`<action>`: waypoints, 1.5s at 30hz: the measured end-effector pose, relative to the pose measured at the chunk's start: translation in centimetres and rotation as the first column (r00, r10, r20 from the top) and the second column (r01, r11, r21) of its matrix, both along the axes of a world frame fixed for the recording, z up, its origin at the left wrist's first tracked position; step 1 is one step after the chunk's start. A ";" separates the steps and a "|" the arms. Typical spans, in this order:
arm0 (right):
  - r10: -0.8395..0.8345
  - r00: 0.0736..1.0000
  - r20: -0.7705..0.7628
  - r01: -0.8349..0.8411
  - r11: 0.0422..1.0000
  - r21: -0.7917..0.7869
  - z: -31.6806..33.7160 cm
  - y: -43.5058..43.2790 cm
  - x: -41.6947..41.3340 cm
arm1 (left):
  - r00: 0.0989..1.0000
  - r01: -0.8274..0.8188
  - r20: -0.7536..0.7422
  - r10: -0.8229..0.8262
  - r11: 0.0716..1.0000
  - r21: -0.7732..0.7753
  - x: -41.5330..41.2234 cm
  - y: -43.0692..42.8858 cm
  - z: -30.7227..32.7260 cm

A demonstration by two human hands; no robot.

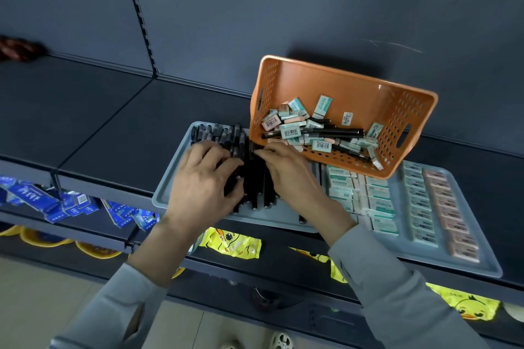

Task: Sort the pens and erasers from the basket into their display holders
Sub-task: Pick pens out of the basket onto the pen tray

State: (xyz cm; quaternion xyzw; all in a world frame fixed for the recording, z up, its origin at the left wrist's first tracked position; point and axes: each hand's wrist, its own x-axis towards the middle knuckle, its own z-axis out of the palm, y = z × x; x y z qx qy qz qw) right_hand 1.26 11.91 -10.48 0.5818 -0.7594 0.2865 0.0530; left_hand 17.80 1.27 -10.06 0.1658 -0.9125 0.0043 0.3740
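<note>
An orange basket (354, 85) stands tilted on the shelf, propped on the grey trays, with several teal and pink erasers (292, 132) and a few black pens (334, 132) inside. In the left grey tray (166, 193) lies a stack of black pens (226, 136). My left hand (204, 181) rests on that stack with fingers spread over the pens. My right hand (286, 176) is beside it, fingertips pinching a black pen at the stack's top by the basket's lower corner. Rows of teal and pink erasers (425, 207) fill the right grey tray (482, 261).
Dark shelf surface (113, 127) stretches to the left and behind. A lower shelf holds blue packets (42, 201) and yellow duck packages (232, 244). A vertical slotted rail (141, 22) runs up the back panel. The floor shows below.
</note>
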 end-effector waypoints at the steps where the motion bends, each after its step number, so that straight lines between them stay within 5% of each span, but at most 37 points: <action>1: -0.006 1.000 -0.013 0.006 1.000 -0.011 0.1 0.2 -0.1 | 1.000 0.002 0.017 -0.003 1.000 0.024 0.4 0.2 -0.1; 5: -0.030 0.996 -0.085 0.030 1.000 -0.005 0.2 0.7 0.2 | 0.988 -0.074 0.143 0.055 0.988 0.134 -0.2 0.0 -0.6; 11: -0.056 0.988 -0.147 0.091 0.964 0.249 -0.6 1.9 1.4 | 0.923 -0.177 0.375 0.087 0.961 0.214 -2.0 0.0 -2.3; 16: -0.106 0.988 -0.109 0.113 0.992 0.056 1.4 3.2 0.7 | 0.965 -0.109 0.254 0.058 0.976 0.190 -2.5 0.1 -0.4; 20: -0.380 0.916 -0.125 0.391 0.918 0.070 4.2 5.7 -5.1 | 0.994 0.074 0.061 -0.086 0.981 0.179 -6.3 1.7 2.4; 23: -0.463 0.875 -0.141 0.484 0.831 0.275 5.7 6.5 -9.1 | 0.968 0.136 0.188 -0.166 0.977 0.167 -10.9 2.4 2.9; 26: -0.376 0.907 -0.192 0.422 0.813 0.400 5.7 5.5 -10.9 | 0.937 0.106 0.312 -0.158 0.979 0.176 -14.3 2.1 3.2; 31: -0.410 0.854 -0.321 0.512 0.771 0.378 5.6 5.2 -11.7 | 0.921 -0.006 0.382 -0.079 0.976 0.216 -16.1 1.7 3.6; 36: -0.540 0.803 -0.253 0.596 0.727 0.341 6.0 6.2 -11.9 | 0.911 -0.134 0.410 0.051 0.975 0.177 -16.7 1.7 3.9; 45: -0.452 0.881 -0.138 0.456 0.736 0.500 5.9 4.9 -11.1 | 0.871 -0.216 0.462 0.166 0.975 0.057 -18.3 2.1 4.1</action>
